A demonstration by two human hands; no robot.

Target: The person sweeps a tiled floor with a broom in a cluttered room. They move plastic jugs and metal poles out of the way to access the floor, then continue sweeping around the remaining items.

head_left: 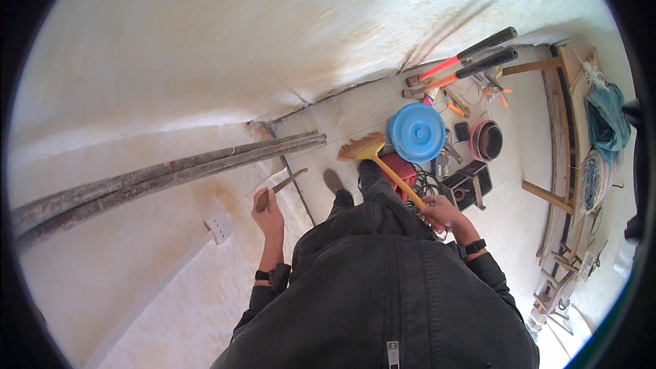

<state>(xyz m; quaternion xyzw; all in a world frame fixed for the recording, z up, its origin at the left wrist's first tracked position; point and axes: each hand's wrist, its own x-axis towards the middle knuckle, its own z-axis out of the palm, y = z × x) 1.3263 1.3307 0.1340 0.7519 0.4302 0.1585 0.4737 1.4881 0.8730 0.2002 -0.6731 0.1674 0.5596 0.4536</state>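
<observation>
Person's R hand [443, 214] is wrapped round the handle of a yellow broom [395, 176], grip closed near its lower end. Broom's out front, a bit R of centre; long axis runs diag., from that hand up & to the L. Head end points away from the body, bristles [359, 148] fanning L, just beside a round blue lid [417, 131]. Handle crosses over a red item [404, 172]; can't tell if bristles touch the tiled floor [342, 119].

L hand [268, 213], held well apart near the wall, grasps a narrow brown tool [288, 183] by one end, fingers curled round it. Its long axis slants up & R, free tip pointing away from the person, approx. twd the bristles. Long poles [171, 175] lie beyond it, ends near the broom head.
</observation>
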